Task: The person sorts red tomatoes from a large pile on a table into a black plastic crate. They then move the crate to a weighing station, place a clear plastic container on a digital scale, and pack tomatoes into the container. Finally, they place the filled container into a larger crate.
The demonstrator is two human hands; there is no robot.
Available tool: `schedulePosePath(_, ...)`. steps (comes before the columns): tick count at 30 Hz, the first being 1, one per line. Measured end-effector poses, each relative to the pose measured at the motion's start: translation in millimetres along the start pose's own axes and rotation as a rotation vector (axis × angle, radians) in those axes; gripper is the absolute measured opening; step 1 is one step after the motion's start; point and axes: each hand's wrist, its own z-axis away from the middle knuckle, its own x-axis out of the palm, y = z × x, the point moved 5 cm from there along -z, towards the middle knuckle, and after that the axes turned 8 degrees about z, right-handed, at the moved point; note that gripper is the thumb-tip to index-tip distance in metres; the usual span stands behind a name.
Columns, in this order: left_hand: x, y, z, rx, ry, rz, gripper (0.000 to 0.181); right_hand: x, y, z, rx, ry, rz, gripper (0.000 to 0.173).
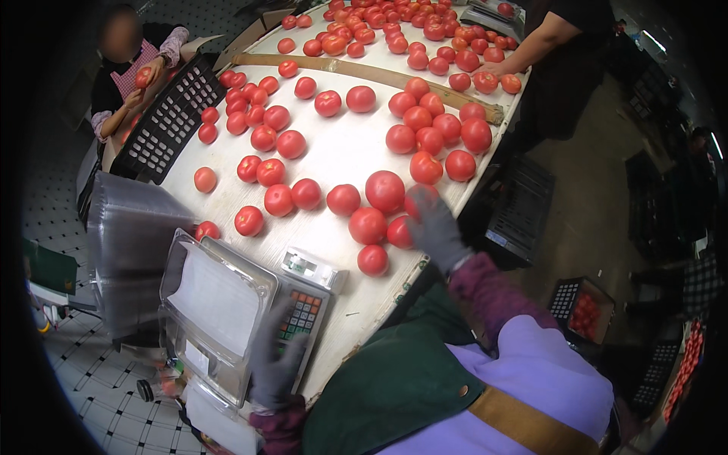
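Note:
Gloved in grey, my right hand lies over a tomato near the table's right edge; whether its fingers grip the tomato cannot be told. Beside it rest a tomato partly hidden by the glove and a large tomato. My left hand, in a matching glove, is at the near side of a digital scale, its fingers apart over the keypad's left part, with nothing seen in it. An open clear plastic clamshell tray with a white liner sits on the scale, just left of that hand.
Many tomatoes are spread over the white table, crossed by a wooden strip. Stacked clear clamshells and a black crate line the left side. A person at the left holds a tomato; another's hand reaches in from the right.

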Motion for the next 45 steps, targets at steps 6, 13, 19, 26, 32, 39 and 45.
schedulePosePath(6, 77.4, -51.9, 20.2, -0.170, -0.262, -0.016, 0.042, 67.3, 127.0, -69.9, 0.628, -0.088, -0.108, 0.076)
schedulePosePath(13, 95.4, -87.6, 29.2, -0.402, -0.243, 0.205, 0.041, 63.8, 59.2, -80.3, 0.534, -0.327, -0.079, 0.078)
schedulePosePath(19, 122.4, -113.8, 15.7, -0.292, -0.221, 0.008, 0.041, 37.6, 60.6, -32.3, 0.182, -0.448, -0.028, 0.048)
schedulePosePath(26, 164.7, -105.3, 3.3, 0.163, -0.278, -0.620, 0.052, -4.4, 148.2, -49.1, 0.291, 0.046, 0.284, 0.058)
schedulePosePath(32, 196.8, -135.7, 2.9, 0.276, -0.059, -1.060, 0.047, 30.1, 169.7, -66.1, 0.430, -0.043, 0.281, 0.078)
schedulePosePath(39, 201.7, -128.3, 9.3, 0.217, 0.058, -1.138, 0.047, 27.4, 174.7, -59.2, 0.138, 0.067, -0.001, 0.065)
schedulePosePath(45, 207.2, -123.5, 3.4, 0.180, 0.066, -1.136, 0.053, 23.9, 188.1, -54.2, 0.071, 0.098, -0.024, 0.070)
